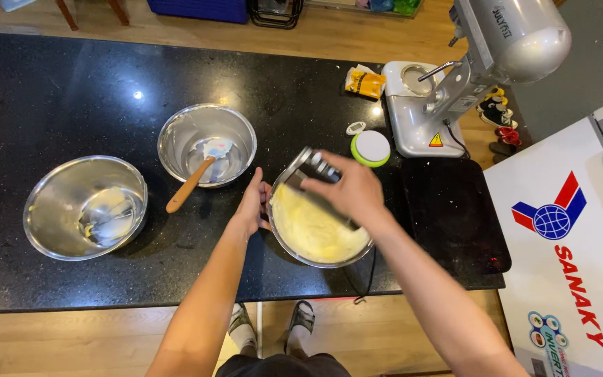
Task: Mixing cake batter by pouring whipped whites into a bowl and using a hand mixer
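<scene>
While the left hand (251,206) grips the batter bowl's (315,234) rim, right hand (347,192) fingers clench the metal scraper (312,167) over it.

Mixer head (518,31) cut off at top edge; whisk (313,166) end hidden by right hand (347,192).

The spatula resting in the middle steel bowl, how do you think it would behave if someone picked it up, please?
The spatula would probably feel light, given its slim wooden handle. Its pale blade looks like soft rubber, so it likely flexes. Leaning on the middle bowl's rim, it may slide or tip out if nudged.
</scene>
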